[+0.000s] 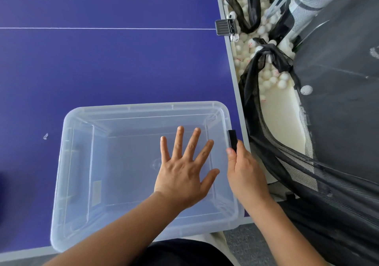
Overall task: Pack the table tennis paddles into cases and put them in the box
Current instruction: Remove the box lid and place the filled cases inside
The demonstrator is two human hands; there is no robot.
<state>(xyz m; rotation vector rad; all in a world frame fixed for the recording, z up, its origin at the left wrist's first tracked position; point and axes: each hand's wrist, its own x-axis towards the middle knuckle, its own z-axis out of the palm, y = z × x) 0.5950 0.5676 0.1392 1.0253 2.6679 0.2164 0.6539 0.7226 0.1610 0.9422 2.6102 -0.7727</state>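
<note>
A clear plastic box stands empty on the blue table tennis table, at its near right corner. My left hand is spread flat with straight fingers over the inside of the box, toward its right half. My right hand is at the box's right rim and grips a small black rectangular object between thumb and fingers. No paddles or cases are in view.
A black mesh ball-catch net hangs off the table's right edge, with several white balls in it. A black net clamp sits on the table edge by the white line. A small clear scrap lies left of the box.
</note>
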